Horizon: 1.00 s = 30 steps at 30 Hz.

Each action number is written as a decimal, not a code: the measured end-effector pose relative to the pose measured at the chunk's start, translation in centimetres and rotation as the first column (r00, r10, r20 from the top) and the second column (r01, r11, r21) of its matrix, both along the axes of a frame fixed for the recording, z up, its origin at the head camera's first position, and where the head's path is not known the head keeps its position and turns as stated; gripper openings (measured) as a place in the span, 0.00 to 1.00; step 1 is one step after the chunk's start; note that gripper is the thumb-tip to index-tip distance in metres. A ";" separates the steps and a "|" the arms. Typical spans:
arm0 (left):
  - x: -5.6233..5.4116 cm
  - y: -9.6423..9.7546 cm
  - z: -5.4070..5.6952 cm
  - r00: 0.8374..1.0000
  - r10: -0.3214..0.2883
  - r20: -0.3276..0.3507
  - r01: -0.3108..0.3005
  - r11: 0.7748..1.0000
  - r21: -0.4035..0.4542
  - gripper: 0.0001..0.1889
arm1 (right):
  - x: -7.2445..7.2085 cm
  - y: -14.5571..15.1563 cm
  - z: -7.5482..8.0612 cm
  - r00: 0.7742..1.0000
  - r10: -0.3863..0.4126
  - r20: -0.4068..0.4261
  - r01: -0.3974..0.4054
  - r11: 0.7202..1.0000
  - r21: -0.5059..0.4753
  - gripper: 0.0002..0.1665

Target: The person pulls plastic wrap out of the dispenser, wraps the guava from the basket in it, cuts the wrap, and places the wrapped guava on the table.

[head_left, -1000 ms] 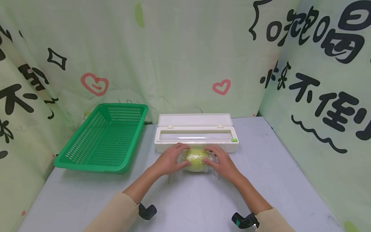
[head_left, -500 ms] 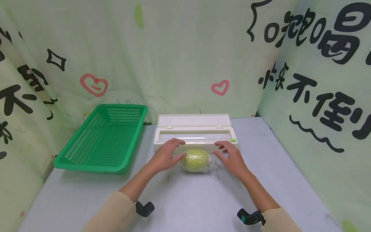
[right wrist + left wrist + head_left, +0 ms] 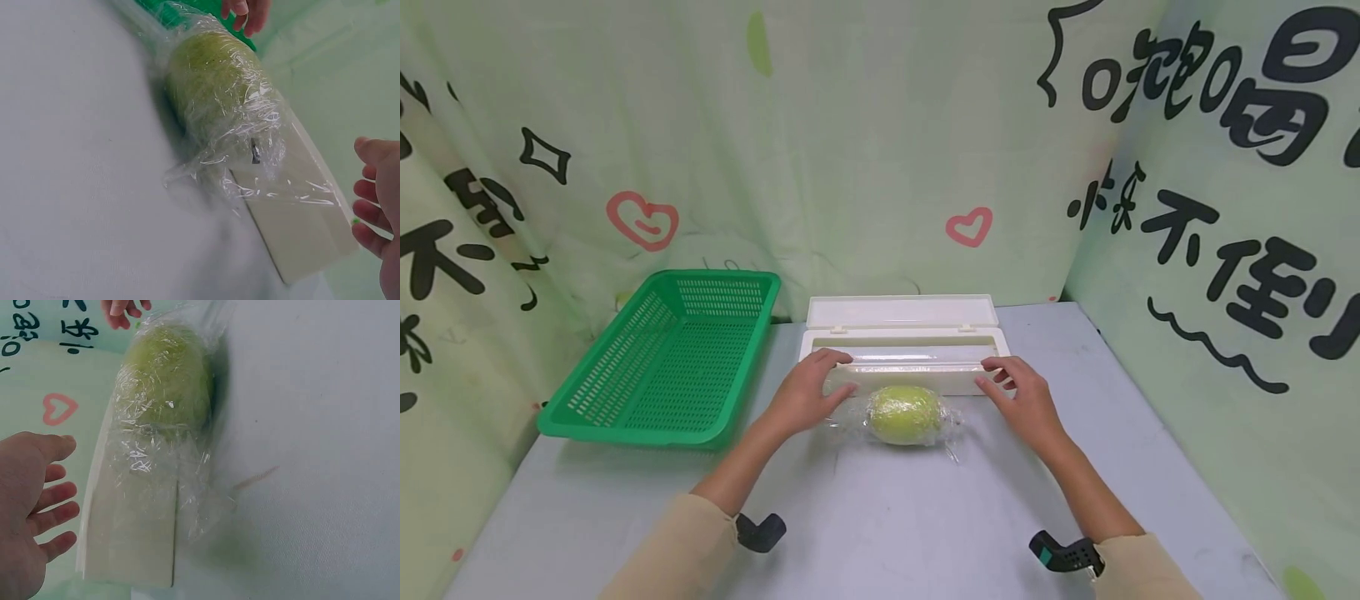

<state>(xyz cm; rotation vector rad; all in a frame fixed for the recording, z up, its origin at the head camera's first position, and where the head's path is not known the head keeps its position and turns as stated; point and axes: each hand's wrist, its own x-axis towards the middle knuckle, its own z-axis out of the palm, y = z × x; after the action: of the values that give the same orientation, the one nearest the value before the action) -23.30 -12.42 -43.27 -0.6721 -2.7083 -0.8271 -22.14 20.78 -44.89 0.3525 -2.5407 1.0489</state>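
Observation:
A yellow-green, rounded fruit or vegetable point(image 3: 906, 414) wrapped in clear cling film point(image 3: 140, 459) lies on the table; its exact kind is hard to tell. Loose film sticks out at both its ends. Right behind it stands a white cling film dispenser point(image 3: 917, 383) with its lid raised and a film roll inside. My left hand point(image 3: 807, 388) is held at the dispenser's left front, fingers apart from the thumb, gripping nothing. At the right front of the dispenser, my right hand point(image 3: 1021, 402) has its fingers loosely bent around nothing. Whether the fingertips touch the dispenser is unclear.
A green plastic basket point(image 3: 730, 367) stands to the left on the white table point(image 3: 895, 517), with no contents visible. Printed curtains point(image 3: 850, 167) enclose the table at the back and sides. The dispenser has a green slider point(image 3: 355, 220) at its right end.
Both hands have let go of the wrapped item and moved apart, the left one leftward and the right one rightward, toward the dispenser's ends. The wrapped item stays on the table.

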 end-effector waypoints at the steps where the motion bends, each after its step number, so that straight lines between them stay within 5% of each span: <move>1: -0.1 -0.1 0.0 1.000 0.019 0.003 -0.019 1.000 -0.002 0.19 | -0.1 0.1 0.0 1.000 -0.007 -0.011 0.007 1.000 -0.002 0.17; 7: -0.3 -0.7 0.2 0.991 0.130 0.008 -0.130 0.991 -0.004 0.20 | -0.3 0.5 -0.1 0.997 -0.054 -0.052 0.054 0.999 -0.003 0.17; 22: -1.0 -1.6 -0.5 0.978 0.206 0.029 -0.208 0.974 0.091 0.23 | -0.9 1.1 -0.6 0.991 -0.101 -0.089 0.100 0.995 -0.012 0.17; 30: -1.2 -1.9 -1.0 0.967 0.242 0.072 -0.250 0.959 0.130 0.26 | -1.1 1.1 -0.9 0.991 -0.131 -0.039 0.131 0.991 -0.011 0.20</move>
<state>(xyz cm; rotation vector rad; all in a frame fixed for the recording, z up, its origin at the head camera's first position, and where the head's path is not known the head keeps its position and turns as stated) -24.55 -14.35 -44.29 -0.2777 -2.6780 -0.9694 -23.26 21.93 -45.82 0.1991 -2.4862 0.9935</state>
